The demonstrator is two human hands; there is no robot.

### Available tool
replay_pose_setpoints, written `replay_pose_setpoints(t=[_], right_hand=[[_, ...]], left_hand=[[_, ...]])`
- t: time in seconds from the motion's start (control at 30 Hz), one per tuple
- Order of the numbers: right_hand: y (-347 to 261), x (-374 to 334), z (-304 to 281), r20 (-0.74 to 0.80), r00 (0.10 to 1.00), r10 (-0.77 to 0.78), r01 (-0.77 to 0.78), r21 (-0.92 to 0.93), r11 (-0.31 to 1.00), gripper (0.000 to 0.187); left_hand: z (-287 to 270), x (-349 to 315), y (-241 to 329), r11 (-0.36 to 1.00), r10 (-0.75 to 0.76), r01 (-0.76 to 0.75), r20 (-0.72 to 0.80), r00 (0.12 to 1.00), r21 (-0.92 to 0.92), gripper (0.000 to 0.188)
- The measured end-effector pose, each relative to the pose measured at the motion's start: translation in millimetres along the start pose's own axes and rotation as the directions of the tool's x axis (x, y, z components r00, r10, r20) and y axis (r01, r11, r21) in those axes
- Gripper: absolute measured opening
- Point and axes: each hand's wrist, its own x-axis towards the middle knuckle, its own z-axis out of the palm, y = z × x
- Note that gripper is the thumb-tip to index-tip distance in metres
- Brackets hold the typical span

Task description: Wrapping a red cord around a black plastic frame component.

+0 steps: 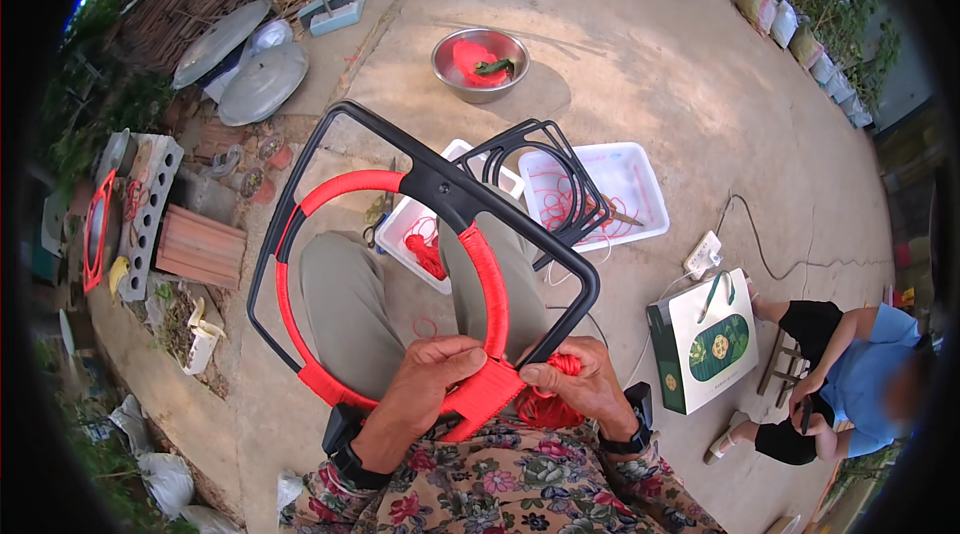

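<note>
On my lap rests a black frame (450, 184), roughly square with rounded corners, and an inner ring wrapped mostly in red cord (490, 279). Bare black shows near the ring's top joint and at its left side. My left hand (425, 389) is closed on the wrapped near corner, thumb on top. Close beside it, my right hand (585, 384) grips a bundle of red cord (566, 364), its thumb near the frame's black bar. More looped red cord (550, 412) hangs below the right hand. Some fingers of both hands are hidden.
Beyond my knees, a white tub (650, 189) holds red cord and a wooden-handled tool, with black frames (570, 164) leaning across it. Another white tub (395, 224) contains red cord. A metal bowl (470, 84), gift bag (705, 344), power strip (703, 254) and seated person (870, 374) are around.
</note>
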Motion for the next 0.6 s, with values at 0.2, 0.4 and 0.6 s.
replay_pose_setpoints(t=[0.2,0.4,0.6], right_hand=[[-6,-4,7,-0.004,0.990,-0.141,0.140,-0.068,0.988,0.019],[-4,-11,7,-0.065,0.998,-0.005,0.000,-0.070,0.998,0.019],[-4,-30,-19,0.042,0.999,0.015,-0.003,-0.275,0.961,0.018]], left_hand=[[-6,-3,2,1.000,0.026,-0.025,0.128,0.991,-0.011,0.027],[-9,6,3,0.995,0.015,-0.041,0.273,0.962,0.089,0.025],[-15,15,4,0.999,-0.034,0.027,0.374,0.927,0.026,0.027]])
